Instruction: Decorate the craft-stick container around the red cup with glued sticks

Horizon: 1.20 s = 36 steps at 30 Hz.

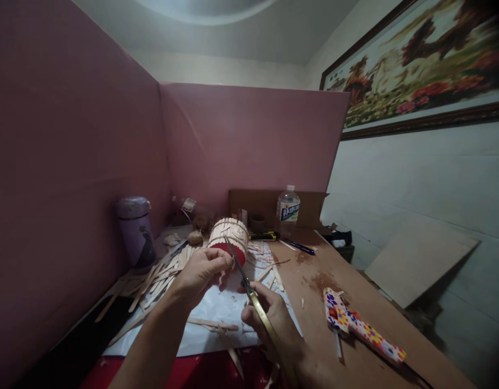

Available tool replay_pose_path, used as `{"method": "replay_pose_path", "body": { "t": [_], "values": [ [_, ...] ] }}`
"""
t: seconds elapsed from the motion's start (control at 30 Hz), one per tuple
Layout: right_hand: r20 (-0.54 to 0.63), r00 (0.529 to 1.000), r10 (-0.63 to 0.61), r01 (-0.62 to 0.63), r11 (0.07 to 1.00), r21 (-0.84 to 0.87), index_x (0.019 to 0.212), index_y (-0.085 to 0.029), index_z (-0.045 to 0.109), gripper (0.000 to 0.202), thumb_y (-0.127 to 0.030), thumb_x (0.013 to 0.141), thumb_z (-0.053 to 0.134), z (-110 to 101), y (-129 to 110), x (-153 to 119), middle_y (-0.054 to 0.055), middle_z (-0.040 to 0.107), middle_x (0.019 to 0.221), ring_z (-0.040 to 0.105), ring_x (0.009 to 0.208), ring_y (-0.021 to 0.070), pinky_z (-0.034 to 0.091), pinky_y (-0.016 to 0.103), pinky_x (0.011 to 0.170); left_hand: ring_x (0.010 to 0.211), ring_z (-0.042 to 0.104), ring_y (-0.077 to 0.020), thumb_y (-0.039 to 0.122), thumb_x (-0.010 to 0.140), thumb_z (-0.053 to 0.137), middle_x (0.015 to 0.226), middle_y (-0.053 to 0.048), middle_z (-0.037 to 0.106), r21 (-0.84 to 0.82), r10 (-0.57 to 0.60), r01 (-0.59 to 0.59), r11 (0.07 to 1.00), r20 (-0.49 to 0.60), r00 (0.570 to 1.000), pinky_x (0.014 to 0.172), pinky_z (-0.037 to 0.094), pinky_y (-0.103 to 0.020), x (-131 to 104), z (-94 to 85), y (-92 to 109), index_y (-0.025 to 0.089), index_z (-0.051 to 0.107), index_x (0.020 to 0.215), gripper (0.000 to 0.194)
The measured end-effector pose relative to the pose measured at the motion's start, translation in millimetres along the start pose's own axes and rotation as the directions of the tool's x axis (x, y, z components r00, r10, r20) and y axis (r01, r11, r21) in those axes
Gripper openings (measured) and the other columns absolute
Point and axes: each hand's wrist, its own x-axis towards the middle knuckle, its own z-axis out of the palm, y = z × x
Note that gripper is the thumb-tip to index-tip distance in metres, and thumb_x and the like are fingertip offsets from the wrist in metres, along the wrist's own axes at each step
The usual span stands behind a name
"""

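My right hand (276, 319) is wrapped round a pair of scissors (258, 308) with gold-coloured handles, their dark blades pointing up and away. The fingertips of my left hand (209, 270) are pinched together beside the blades; whatever they may hold is too small to make out. Just beyond both hands lies a small barrel-shaped piece (228, 231) made of pale wooden sticks, with a red end facing me. A band runs round it. Below my hands, cut stick pieces (217, 325) are scattered on a white sheet (204, 341).
Loose craft sticks (152, 281) are heaped at left beside a purple cup (136, 232). A clear bottle (289, 208), a yellow-black cutter (263, 236) and a dark blue pen-like tool (301, 247) stand or lie behind. A flowered glue gun (361, 327) rests at right. Pink panels (249, 140) enclose the back and left.
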Motion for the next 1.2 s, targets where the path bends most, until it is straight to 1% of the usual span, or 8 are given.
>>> {"method": "replay_pose_path", "body": {
  "t": [0.17, 0.37, 0.67, 0.77, 0.87, 1.0, 1.1, 1.2],
  "values": [
    [0.086, 0.996, -0.037, 0.04, 0.999, -0.03, 0.098, -0.017, 0.054, 0.071, -0.08, 0.064, 0.055, -6.0, -4.8, -0.2, -0.006, 0.034, 0.065, 0.028, 0.057, 0.009, 0.023, 0.02, 0.048, 0.038, 0.041, -0.0072, 0.026, 0.059, 0.072, 0.044, 0.002, 0.049, 0.003, 0.001, -0.001, 1.0, 0.015, 1.0, 0.037, 0.033, -0.02, -1.6, 0.1, 1.6, 0.014, 0.054, 0.052, 0.023],
    [0.095, 0.995, -0.012, 0.014, 1.0, -0.023, 0.096, -0.015, 0.055, 0.076, -0.083, 0.061, 0.054, -5.5, -13.4, -0.1, -0.007, 0.031, 0.062, 0.022, 0.053, 0.0078, 0.018, 0.021, 0.045, 0.037, 0.041, -0.007, 0.027, 0.058, 0.073, 0.043, 0.002, 0.05, -0.003, -0.017, 0.017, 1.0, 0.028, 0.999, 0.036, 0.032, -0.02, -2.6, 1.1, 0.3, 0.014, 0.055, 0.053, 0.022],
    [-0.013, 1.0, 0.01, -0.01, 1.0, 0.028, 0.082, -0.015, 0.059, 0.054, -0.064, 0.062, 0.072, -1.4, 7.1, 2.5, -0.004, 0.044, 0.061, 0.032, 0.054, 0.0085, 0.024, 0.021, 0.048, 0.037, 0.041, -0.0063, 0.027, 0.058, 0.073, 0.044, 0.002, 0.051, 0.023, -0.042, 0.041, 0.999, 0.026, 0.999, 0.036, 0.033, -0.02, -2.3, -1.2, -0.5, 0.014, 0.054, 0.05, 0.025],
    [-0.073, 0.997, 0.006, -0.002, 0.998, 0.058, 0.082, -0.014, 0.059, 0.058, -0.066, 0.059, 0.072, 1.7, 8.2, 3.2, -0.005, 0.044, 0.06, 0.033, 0.054, 0.0087, 0.025, 0.022, 0.048, 0.038, 0.043, -0.0068, 0.028, 0.058, 0.074, 0.045, 0.001, 0.052, 0.027, -0.032, 0.031, 0.999, 0.041, 0.999, 0.038, 0.034, -0.02, -2.2, -2.0, 0.2, 0.013, 0.056, 0.051, 0.025],
    [-0.165, 0.986, 0.017, -0.002, 0.996, 0.089, 0.091, -0.014, 0.06, 0.061, -0.065, 0.059, 0.073, 2.3, 2.7, 3.2, -0.006, 0.044, 0.058, 0.034, 0.052, 0.009, 0.025, 0.021, 0.047, 0.04, 0.044, -0.0072, 0.03, 0.059, 0.076, 0.046, 0.0, 0.053, 0.011, -0.016, 0.016, 1.0, 0.032, 0.999, 0.04, 0.035, -0.02, -1.1, -2.6, -1.7, 0.012, 0.06, 0.055, 0.024],
    [-0.269, 0.963, -0.017, 0.003, 0.999, -0.051, 0.096, -0.015, 0.06, 0.052, -0.054, 0.065, 0.074, -3.1, -8.6, 5.2, -0.002, 0.055, 0.065, 0.048, 0.059, 0.013, 0.038, 0.023, 0.054, 0.041, 0.046, -0.0072, 0.03, 0.058, 0.078, 0.049, 0.0, 0.056, -0.047, -0.009, 0.008, 0.999, -0.004, 1.0, 0.041, 0.035, -0.02, 1.6, -2.5, -5.2, 0.011, 0.063, 0.062, 0.024],
    [-0.405, 0.914, 0.008, -0.089, 0.979, -0.182, 0.105, -0.014, 0.055, 0.051, -0.044, 0.068, 0.073, -14.5, -10.7, 11.4, 0.004, 0.066, 0.078, 0.061, 0.071, 0.0203, 0.045, 0.027, 0.063, 0.043, 0.048, -0.0069, 0.029, 0.055, 0.08, 0.053, 0.0, 0.059, -0.103, -0.018, 0.014, 0.995, -0.034, 0.999, 0.042, 0.037, -0.019, 3.4, -0.9, -5.5, 0.011, 0.062, 0.062, 0.026],
    [-0.513, 0.857, 0.043, -0.228, 0.926, -0.303, 0.109, -0.012, 0.052, 0.043, -0.028, 0.071, 0.066, -31.5, -8.1, 19.2, 0.011, 0.07, 0.091, 0.066, 0.081, 0.024, 0.047, 0.029, 0.068, 0.046, 0.051, -0.0074, 0.029, 0.055, 0.08, 0.054, -0.002, 0.061, -0.1, -0.019, 0.013, 0.995, -0.065, 0.998, 0.043, 0.037, -0.017, 4.4, 1.3, -4.8, 0.011, 0.061, 0.062, 0.027]
  ]
}}
